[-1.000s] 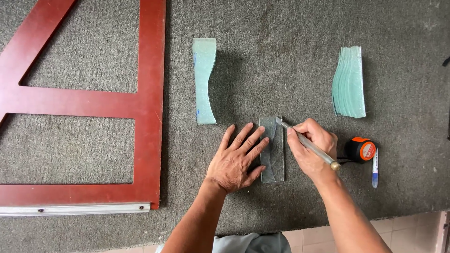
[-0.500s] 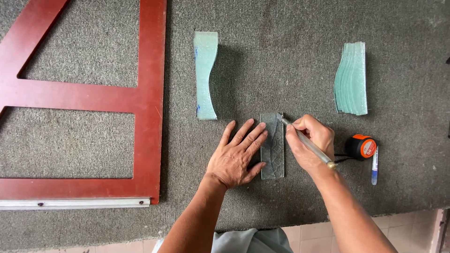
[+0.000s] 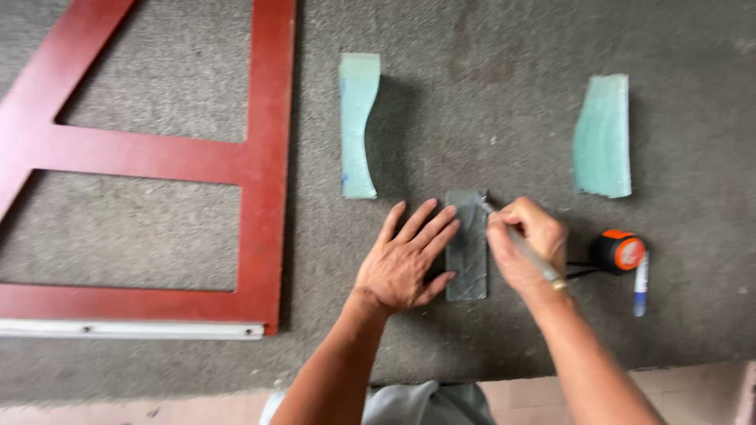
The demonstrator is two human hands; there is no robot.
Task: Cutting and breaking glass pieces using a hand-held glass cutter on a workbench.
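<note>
Head view, looking straight down: a narrow clear glass strip (image 3: 466, 245) lies flat on the grey carpeted tabletop (image 3: 472, 94), near its front edge. The left hand (image 3: 405, 260) is spread flat, fingers (image 3: 429, 228) splayed and closed on nothing, with the fingertips pressing on the strip's left side. The right hand (image 3: 526, 244) has its fingers wrapped around a slim metal cutting tool (image 3: 520, 245), whose tip sits at the strip's far right corner.

To my eye, doing this well depends on steady downward pressure from the flat hand so the strip cannot slide on the carpet, and on keeping the tool at a constant tilt along one straight line, with fingertips well away from its path.

An orange tape measure (image 3: 620, 252) and a blue-and-white pen (image 3: 641, 283) lie just right of the working hand. Two greenish curved glass stacks, one ahead on the left (image 3: 358, 126) and one on the right (image 3: 603, 135), sit well apart from it. A red wooden frame (image 3: 260, 165) lies far left.
</note>
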